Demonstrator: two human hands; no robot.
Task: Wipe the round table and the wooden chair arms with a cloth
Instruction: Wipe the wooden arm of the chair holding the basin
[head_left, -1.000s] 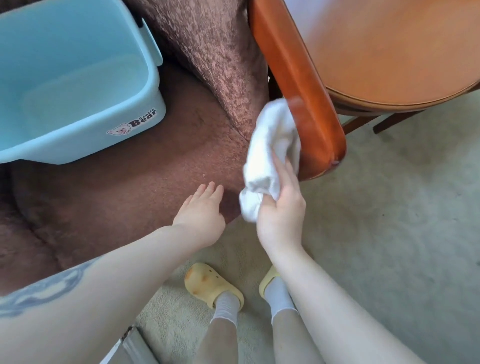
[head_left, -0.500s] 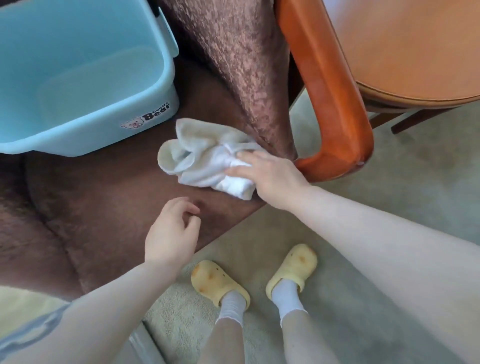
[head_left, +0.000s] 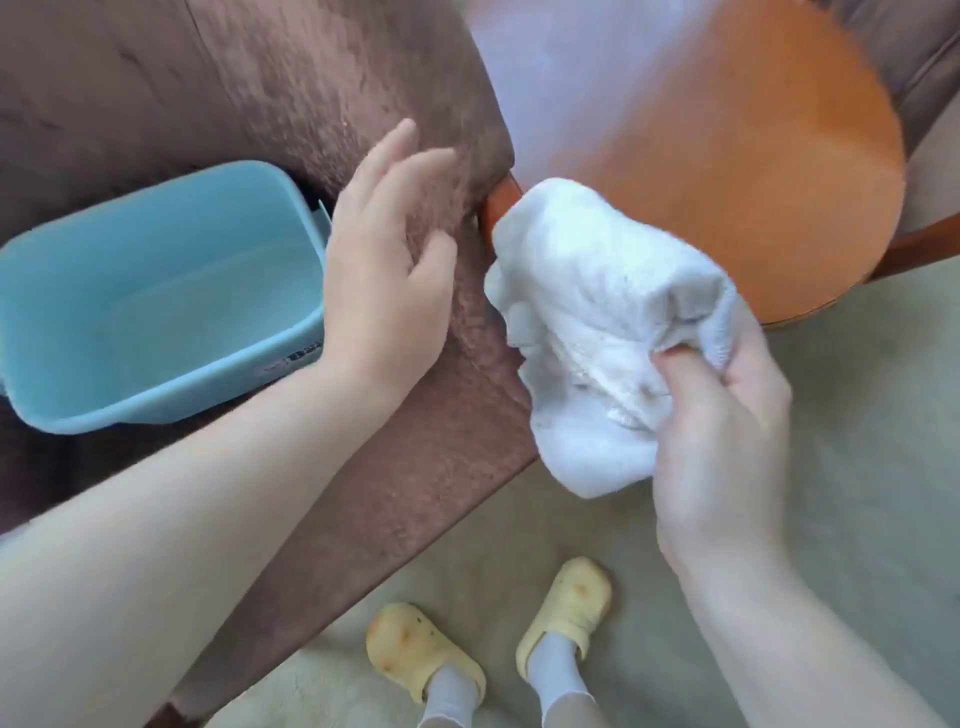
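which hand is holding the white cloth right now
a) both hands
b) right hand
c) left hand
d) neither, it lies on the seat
b) the right hand grips the bunched white cloth, while the left hand is open and apart from it.

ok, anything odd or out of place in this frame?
Only the blue tub: it sits on the brown chair seat rather than the floor, with some water showing inside. No spill is visible. The right hand grips the bunched white cloth beside the round table; the left hand is open, holding nothing.
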